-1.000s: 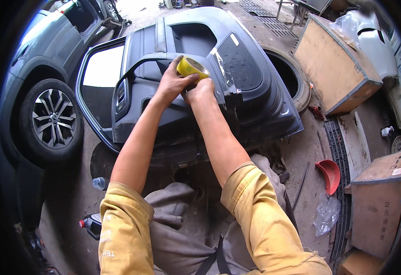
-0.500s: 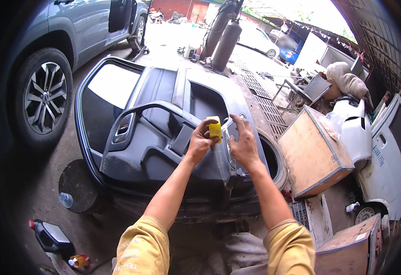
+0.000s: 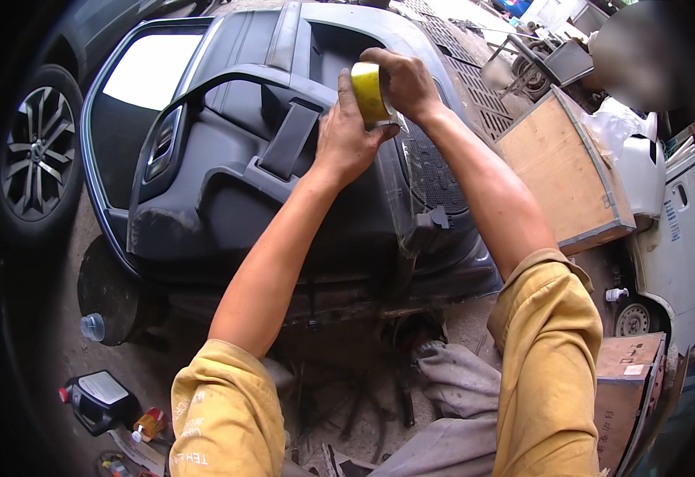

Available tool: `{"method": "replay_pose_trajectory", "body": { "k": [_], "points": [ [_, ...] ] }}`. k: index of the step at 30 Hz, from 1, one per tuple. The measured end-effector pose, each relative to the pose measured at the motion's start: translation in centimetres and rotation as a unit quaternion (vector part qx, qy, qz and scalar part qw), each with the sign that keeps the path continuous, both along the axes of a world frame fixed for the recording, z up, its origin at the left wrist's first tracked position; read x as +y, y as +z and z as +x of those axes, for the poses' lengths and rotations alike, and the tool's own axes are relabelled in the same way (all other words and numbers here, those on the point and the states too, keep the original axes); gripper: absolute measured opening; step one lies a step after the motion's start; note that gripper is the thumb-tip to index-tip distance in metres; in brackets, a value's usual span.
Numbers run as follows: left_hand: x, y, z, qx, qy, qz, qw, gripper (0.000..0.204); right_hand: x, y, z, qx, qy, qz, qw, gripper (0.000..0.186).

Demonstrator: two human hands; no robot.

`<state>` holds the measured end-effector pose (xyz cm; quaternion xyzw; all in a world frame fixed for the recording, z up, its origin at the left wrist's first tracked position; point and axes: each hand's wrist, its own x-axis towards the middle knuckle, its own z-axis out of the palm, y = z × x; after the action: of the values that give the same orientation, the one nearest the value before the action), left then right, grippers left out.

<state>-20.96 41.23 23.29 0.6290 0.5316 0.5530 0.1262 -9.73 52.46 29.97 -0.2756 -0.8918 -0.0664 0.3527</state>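
Note:
A yellow roll of clear tape (image 3: 370,94) is held over a black car door panel (image 3: 228,215). My left hand (image 3: 349,141) is closed on the roll's near left side, thumb under it and fingers up along its edge. Against the far right side is my right hand (image 3: 411,86), fingers curled over the top; some fingertips are hidden behind the roll. A shiny strip of clear tape (image 3: 399,199) runs down the panel beside a speaker grille (image 3: 435,179). The panel's pull handle (image 3: 290,139) lies left of my hands.
A wooden crate (image 3: 558,171) stands right of the door, with a white vehicle body (image 3: 677,238) beyond. A car wheel (image 3: 39,147) is at the left. A black stool (image 3: 113,294), a black jug (image 3: 102,401) and a small bottle (image 3: 150,424) are at lower left.
My right hand has left the panel's speaker side and come onto the roll. Both hands now hold it, farther up the panel. The view has shifted down and closer.

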Motion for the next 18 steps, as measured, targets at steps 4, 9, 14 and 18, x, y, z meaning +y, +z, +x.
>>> {"method": "replay_pose_trajectory", "body": {
  "k": [4, 9, 14, 18],
  "points": [
    [3.1, 0.8, -0.9, 0.260, 0.021, -0.107, 0.959, 0.100, 3.1, -0.6, 1.4, 0.044, 0.013, 0.094, 0.995, 0.033],
    [7.8, 1.8, -1.1, 0.328, 0.023, -0.160, 0.931, 0.086, 6.7, -2.5, 1.8, 0.006, -0.009, 0.150, 0.989, 0.038],
    [12.4, 1.8, 0.4, 0.317, 0.068, -0.226, 0.919, 0.075, 9.3, -4.0, 3.3, -0.200, -0.135, 0.064, 0.968, 0.049],
    [14.0, 2.7, -0.1, 0.334, 0.037, -0.281, 0.899, 0.081, 7.8, -1.9, 4.4, -0.197, -0.181, -0.036, 0.963, 0.045]
  ]
}}
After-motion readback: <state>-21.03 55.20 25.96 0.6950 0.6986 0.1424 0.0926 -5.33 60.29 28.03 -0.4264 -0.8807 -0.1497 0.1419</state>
